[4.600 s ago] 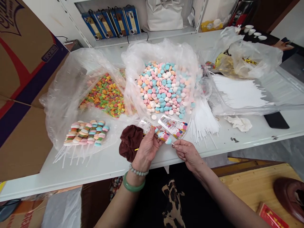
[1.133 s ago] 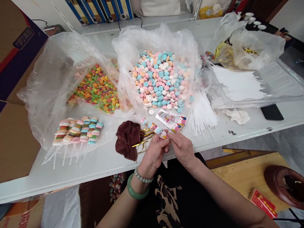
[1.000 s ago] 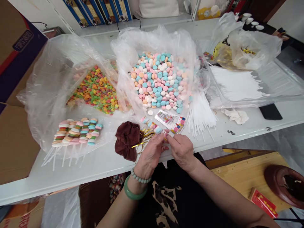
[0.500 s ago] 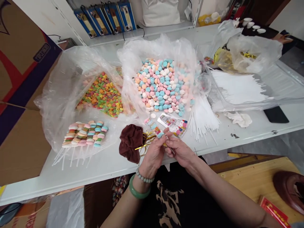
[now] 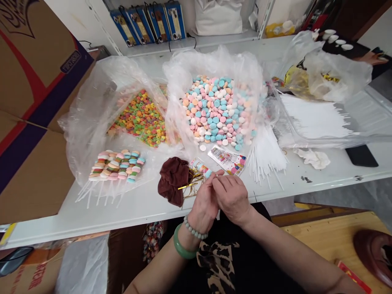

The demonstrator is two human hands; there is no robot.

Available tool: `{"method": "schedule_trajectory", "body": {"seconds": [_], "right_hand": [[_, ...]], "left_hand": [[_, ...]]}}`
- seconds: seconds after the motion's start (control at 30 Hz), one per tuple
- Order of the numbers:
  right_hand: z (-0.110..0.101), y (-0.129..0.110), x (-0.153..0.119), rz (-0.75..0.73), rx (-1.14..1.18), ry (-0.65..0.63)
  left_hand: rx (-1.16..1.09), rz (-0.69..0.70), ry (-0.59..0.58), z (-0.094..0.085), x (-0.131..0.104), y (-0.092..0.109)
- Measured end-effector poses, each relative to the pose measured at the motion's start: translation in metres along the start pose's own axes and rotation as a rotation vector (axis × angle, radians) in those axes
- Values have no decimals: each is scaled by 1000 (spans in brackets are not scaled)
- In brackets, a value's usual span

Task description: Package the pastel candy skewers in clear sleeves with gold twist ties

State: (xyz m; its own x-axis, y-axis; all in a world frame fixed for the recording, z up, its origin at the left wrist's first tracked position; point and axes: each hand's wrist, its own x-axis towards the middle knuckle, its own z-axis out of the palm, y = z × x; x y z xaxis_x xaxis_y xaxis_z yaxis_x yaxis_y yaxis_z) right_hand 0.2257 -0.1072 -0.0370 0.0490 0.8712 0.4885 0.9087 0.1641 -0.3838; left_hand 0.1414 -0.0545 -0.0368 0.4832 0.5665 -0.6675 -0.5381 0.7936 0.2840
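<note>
My left hand (image 5: 203, 206) is closed around the lower end of a candy skewer (image 5: 202, 168) in a clear printed bag, its pastel pieces pointing up and left. Pressed against it, my right hand (image 5: 232, 196) has its fingers curled in at the bag's neck; what they pinch is hidden. Just left of the hands, gold twist ties (image 5: 188, 187) lie by a brown cloth (image 5: 174, 179). Flat printed bags (image 5: 226, 159) rest beyond my fingers.
Finished-looking candy skewers (image 5: 118, 165) lie at left. Behind are plastic bags of ring candies (image 5: 142, 118) and pastel round candies (image 5: 214, 110). White sticks (image 5: 265, 157) fan out at right, near a clear tray (image 5: 364, 136), a crumpled tissue (image 5: 312, 158) and a black phone-like slab (image 5: 362, 156). A cardboard box (image 5: 33, 171) stands far left.
My right hand has rolled over, its knuckles now upward and its fingers curled against the left. The bagged skewer sits slightly lower between them. The whole view has shifted a little.
</note>
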Motion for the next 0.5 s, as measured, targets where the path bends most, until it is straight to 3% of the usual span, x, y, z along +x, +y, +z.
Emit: {"method": "schedule_trajectory", "body": {"seconds": [0.13, 0.3, 0.37, 0.5], "right_hand": [[6, 13, 4, 456, 647, -112], [0, 25, -3, 858, 1422, -446], [-10, 26, -6, 921, 1389, -481], [-30, 27, -1, 808, 937, -158]], "left_hand": [[55, -54, -59, -2, -4, 0], [411, 84, -281, -19, -14, 14], [581, 178, -326, -25, -19, 19], [695, 386, -214, -28, -26, 11]]}}
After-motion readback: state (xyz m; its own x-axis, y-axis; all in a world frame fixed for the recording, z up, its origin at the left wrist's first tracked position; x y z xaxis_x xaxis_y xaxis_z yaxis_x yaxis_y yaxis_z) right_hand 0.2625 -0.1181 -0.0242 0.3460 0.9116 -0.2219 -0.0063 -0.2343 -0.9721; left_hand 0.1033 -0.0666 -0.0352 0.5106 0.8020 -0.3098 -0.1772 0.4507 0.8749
